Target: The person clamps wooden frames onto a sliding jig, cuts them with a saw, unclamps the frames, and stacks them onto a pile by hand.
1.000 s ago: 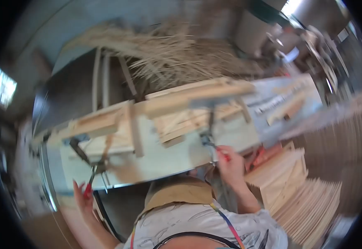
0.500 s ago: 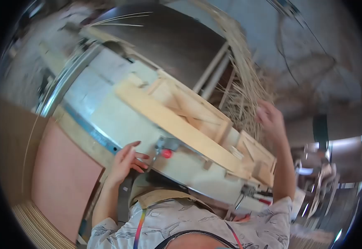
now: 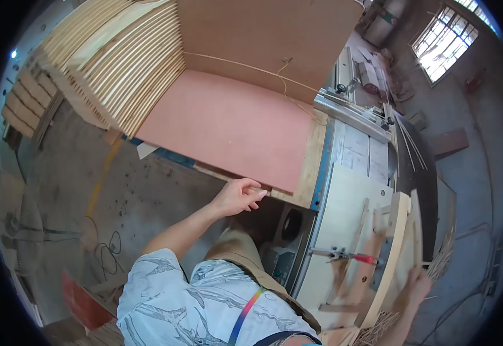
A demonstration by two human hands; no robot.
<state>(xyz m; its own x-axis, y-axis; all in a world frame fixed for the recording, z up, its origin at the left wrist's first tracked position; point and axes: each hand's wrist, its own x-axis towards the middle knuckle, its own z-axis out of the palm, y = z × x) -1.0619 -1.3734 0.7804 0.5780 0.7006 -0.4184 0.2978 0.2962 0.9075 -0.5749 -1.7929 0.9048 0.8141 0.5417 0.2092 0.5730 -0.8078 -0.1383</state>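
- Board (image 3: 234,132) just beyond our left hand (image 3: 239,198), long axis crosswise to it.
- Left hand nearer, half-open, empty.
- Our right hand (image 3: 417,285): grip, cannot tell.

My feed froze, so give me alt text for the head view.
Left hand, seemingly empty, at the near edge of a pink board; right hand, blurred, at a wood strip's end. A red-handled clamp sits between them; panels stand stacked upper left.
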